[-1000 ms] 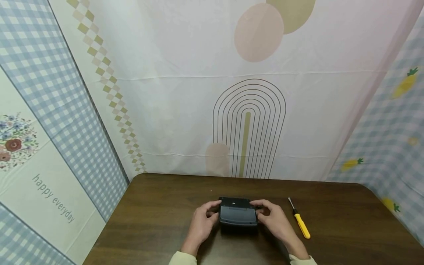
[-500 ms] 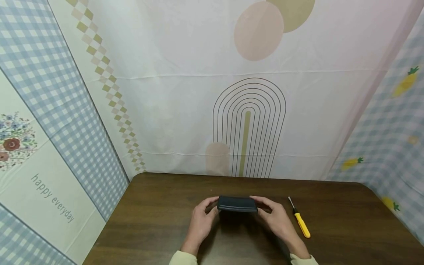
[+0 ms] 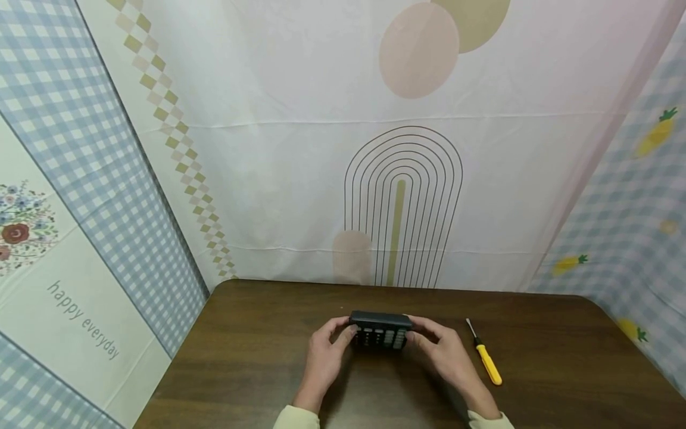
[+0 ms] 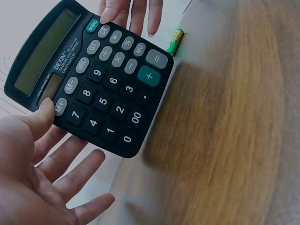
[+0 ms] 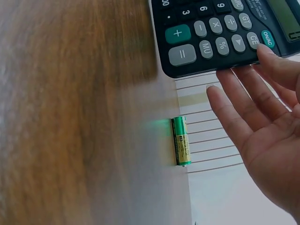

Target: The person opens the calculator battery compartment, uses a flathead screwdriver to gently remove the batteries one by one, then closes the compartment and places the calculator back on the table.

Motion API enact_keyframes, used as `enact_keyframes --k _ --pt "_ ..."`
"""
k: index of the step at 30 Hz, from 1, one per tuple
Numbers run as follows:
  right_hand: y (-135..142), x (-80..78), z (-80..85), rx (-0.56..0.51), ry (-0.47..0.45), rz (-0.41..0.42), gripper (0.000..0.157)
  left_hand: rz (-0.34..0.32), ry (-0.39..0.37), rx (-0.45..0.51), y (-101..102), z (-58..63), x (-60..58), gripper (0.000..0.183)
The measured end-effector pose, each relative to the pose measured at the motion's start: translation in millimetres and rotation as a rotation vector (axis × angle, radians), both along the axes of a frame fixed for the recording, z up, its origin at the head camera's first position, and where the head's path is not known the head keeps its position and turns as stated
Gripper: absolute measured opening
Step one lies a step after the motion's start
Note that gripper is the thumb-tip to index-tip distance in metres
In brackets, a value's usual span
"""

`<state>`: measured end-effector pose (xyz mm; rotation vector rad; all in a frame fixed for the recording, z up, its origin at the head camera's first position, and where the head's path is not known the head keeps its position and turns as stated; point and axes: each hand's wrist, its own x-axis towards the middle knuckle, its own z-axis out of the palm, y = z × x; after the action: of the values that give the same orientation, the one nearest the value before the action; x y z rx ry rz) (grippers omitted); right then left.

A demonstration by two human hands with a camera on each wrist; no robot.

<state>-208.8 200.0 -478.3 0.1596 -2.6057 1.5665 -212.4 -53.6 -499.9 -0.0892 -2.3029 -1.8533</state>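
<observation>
Both hands hold a black calculator (image 3: 382,320) between them, tipped up over the table with its keys facing the person. In the left wrist view, the left hand (image 4: 42,164) pinches one side, its thumb on the face beside the M+ key and its other fingers spread behind. On the opposite side the right hand (image 5: 262,117) grips the edge, thumb by the CE and ON/AC keys, fingers behind. A small dark mark shows in the corner of the display (image 5: 286,18) in the right wrist view.
A green and yellow battery (image 5: 181,140) lies on the wooden table (image 3: 257,357) beyond the calculator, hidden in the head view. To the right of the right hand lies a yellow-handled screwdriver (image 3: 486,360). Patterned cloth (image 3: 268,190) hangs behind the table.
The calculator has turned over in both hands: its back faced up earlier, then its edge, and now its keys face the person. Both hands stay in nearly the same place.
</observation>
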Motion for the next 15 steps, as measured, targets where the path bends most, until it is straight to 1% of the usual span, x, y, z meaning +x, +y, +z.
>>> enact_keyframes --k 6,7,11,13,15 --pt "-2.6 0.6 0.2 0.020 0.012 -0.042 0.033 0.016 0.029 0.009 0.5 -0.2 0.2 0.025" --pt "-3.2 0.6 0.0 0.005 0.008 -0.044 0.033 0.019 0.032 0.012 0.7 -0.1 -0.1 0.025" --pt "-6.4 0.5 -1.0 -0.106 -0.029 -0.040 0.035 0.024 0.030 0.029 1.5 0.0 -1.3 0.023" --pt "-8.0 0.5 -1.9 -0.157 -0.046 -0.038 0.037 0.023 0.013 0.045 1.9 -0.3 -1.5 0.023" --pt "-9.4 0.6 -2.5 -0.170 -0.052 -0.042 0.038 0.021 -0.003 0.068 2.2 -0.2 -0.9 0.024"
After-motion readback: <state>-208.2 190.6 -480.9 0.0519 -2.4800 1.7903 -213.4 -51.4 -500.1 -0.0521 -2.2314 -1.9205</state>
